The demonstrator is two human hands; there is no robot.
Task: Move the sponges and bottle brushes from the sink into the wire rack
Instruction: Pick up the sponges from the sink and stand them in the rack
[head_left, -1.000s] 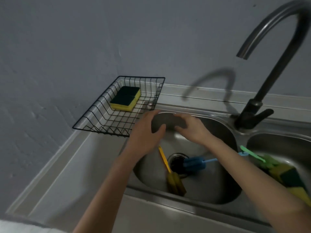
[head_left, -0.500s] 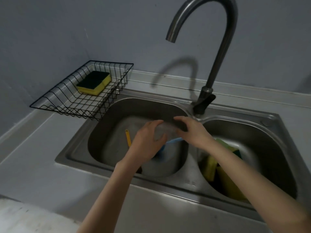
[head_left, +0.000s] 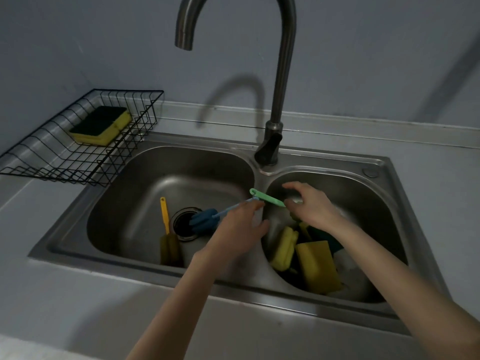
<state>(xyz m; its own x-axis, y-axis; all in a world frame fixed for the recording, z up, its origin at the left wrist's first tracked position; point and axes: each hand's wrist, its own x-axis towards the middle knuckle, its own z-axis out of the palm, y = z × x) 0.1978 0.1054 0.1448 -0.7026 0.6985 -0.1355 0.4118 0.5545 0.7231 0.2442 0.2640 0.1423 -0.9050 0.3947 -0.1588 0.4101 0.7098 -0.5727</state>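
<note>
The right hand (head_left: 313,207) reaches over the right basin, fingers curled loosely near the end of a green brush handle (head_left: 267,198); whether it grips the handle I cannot tell. The left hand (head_left: 240,229) hovers at the divider between the basins, fingers bent by the light-blue handle of the blue bottle brush (head_left: 204,219), and its hold too is unclear.

The work looks barely begun. One green-topped sponge (head_left: 102,126) lies in the wire rack (head_left: 65,162), which stands on the bench at the sink's (head_left: 337,158) back-left corner. Left in the sink: the blue brush over the drain, a yellow bottle brush (head_left: 167,240) just beside it in the left basin, and several yellow sponges (head_left: 315,266) piled in the right basin.

The rack is mostly open, with low wire sides. The faucet (head_left: 279,100) rises between the basins, so a carry leftward probably should pass in front of it, over the left basin's rim.
</note>
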